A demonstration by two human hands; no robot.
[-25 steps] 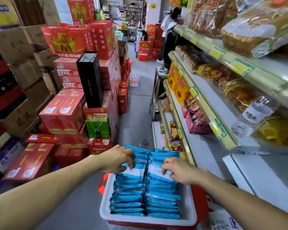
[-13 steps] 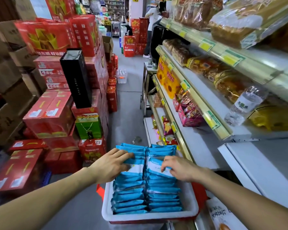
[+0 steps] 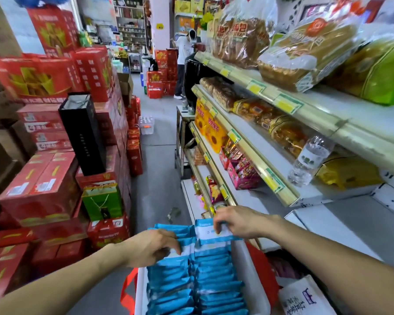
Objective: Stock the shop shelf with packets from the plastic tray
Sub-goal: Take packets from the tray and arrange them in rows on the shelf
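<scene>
1. The tray [image 3: 254,283] sits low in front of me. It holds two rows of blue packets [image 3: 214,280] stood on edge. Each packet's long axis runs across the tray, and the rows run away from me.
2. My right hand [image 3: 239,221] is at the far end of the right row. Its fingers and thumb pinch the top edge of one raised packet [image 3: 222,235], which stands higher than its neighbours with its lower part down among them.
3. My left hand [image 3: 150,247] is over the left row, fingers curled down onto a left-row packet [image 3: 180,252]. I cannot tell whether the thumb closes behind it.
4. The shelf [image 3: 341,223] lies to the right of the tray, with bare white board just beyond my right wrist. The right hand is the nearer one; the left would have to cross the tray.
5. I judge the next move belongs to the right hand: lift the raised packet clear, then swing it right onto that board.
6. The rows are tight, so neighbours could ride up with it. The left hand looks well placed to hold its own row down.
</scene>
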